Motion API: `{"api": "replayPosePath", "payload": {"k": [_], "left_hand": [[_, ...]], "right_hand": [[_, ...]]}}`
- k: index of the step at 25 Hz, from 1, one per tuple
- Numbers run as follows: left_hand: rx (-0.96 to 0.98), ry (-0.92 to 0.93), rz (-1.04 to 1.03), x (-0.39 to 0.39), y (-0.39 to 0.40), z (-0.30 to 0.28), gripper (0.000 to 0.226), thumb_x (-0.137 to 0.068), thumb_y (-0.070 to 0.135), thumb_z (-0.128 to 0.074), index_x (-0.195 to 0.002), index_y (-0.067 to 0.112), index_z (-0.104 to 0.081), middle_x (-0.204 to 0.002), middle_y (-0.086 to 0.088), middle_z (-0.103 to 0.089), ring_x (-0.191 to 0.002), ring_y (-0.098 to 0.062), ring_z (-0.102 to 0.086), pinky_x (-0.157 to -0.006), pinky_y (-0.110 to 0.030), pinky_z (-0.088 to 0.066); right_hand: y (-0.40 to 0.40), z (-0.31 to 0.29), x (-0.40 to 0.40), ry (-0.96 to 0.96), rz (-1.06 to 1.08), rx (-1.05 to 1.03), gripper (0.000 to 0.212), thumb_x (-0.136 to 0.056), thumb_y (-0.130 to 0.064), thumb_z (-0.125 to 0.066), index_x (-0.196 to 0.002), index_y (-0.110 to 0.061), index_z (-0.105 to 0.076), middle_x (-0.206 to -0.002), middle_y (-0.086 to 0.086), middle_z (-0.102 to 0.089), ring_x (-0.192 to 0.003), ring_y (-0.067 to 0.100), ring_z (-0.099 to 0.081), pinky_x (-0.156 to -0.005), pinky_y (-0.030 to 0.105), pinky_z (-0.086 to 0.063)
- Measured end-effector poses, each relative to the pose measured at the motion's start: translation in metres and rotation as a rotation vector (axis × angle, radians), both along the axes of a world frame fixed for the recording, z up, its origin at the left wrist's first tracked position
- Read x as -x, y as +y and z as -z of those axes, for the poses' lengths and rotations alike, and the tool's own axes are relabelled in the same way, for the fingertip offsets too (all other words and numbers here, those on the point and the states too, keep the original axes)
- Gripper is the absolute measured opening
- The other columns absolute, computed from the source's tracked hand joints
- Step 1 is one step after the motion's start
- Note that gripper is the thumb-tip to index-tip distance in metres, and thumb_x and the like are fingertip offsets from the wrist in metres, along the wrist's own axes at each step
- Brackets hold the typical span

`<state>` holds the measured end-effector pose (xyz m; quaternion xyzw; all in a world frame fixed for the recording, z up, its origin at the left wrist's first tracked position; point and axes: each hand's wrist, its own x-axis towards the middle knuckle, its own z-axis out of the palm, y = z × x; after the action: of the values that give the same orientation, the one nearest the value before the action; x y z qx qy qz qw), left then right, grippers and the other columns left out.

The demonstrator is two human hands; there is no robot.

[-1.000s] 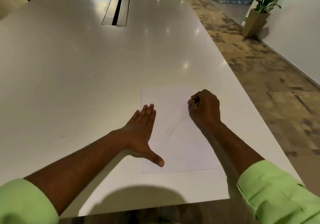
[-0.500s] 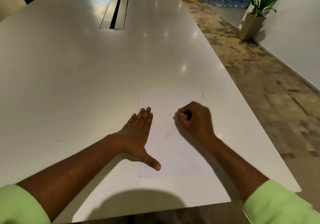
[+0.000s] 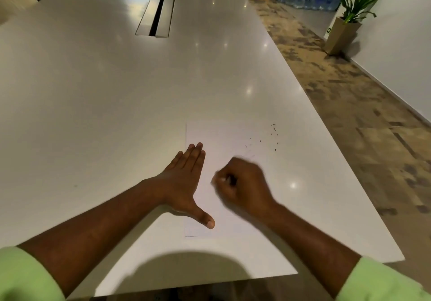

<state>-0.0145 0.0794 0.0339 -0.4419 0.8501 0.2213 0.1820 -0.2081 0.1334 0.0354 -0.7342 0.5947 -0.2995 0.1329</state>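
Here the paper (image 3: 233, 137) lies near the table's (image 3: 116, 102) right edge, with the left hand (image 3: 184, 179) pressing flat on its left side, fingers straight. The blurred right hand (image 3: 242, 184) curls round a small object (image 3: 223, 179) on the paper. Dark crumbs (image 3: 274, 135) dot its far corner, and a potted plant (image 3: 349, 16) stands well apart.

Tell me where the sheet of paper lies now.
In the head view the sheet of paper lies near the right front corner of the table, its left edge under the flat left hand, the curled right hand over it.
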Motion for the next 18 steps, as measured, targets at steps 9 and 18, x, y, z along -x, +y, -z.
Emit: {"api": "replayPosePath", "payload": {"k": [9, 18], "left_hand": [[0.001, -0.013, -0.012, 0.002, 0.001, -0.002, 0.172, -0.050, 0.105, -0.060, -0.152, 0.008, 0.039, -0.154, -0.008, 0.054, -0.143, -0.023, 0.050, -0.126, -0.044, 0.019], [0.013, -0.025, -0.003, 0.000, 0.000, -0.001, 0.173, -0.047, 0.108, -0.054, -0.151, 0.007, 0.040, -0.154, -0.008, 0.054, -0.143, -0.023, 0.049, -0.126, -0.043, 0.019]], "right_hand": [[-0.062, -0.003, 0.048, 0.058, 0.320, 0.027, 0.012, -0.086, -0.017, -0.074, -0.074, -0.019, -0.071, -0.081, -0.004, -0.068, -0.077, 0.021, -0.068, -0.070, 0.031, -0.047], [-0.058, 0.002, 0.058, 0.056, 0.306, 0.061, 0.013, -0.083, -0.018, -0.079, -0.071, -0.020, -0.074, -0.075, -0.004, -0.068, -0.072, 0.017, -0.067, -0.069, 0.036, -0.055]]}}
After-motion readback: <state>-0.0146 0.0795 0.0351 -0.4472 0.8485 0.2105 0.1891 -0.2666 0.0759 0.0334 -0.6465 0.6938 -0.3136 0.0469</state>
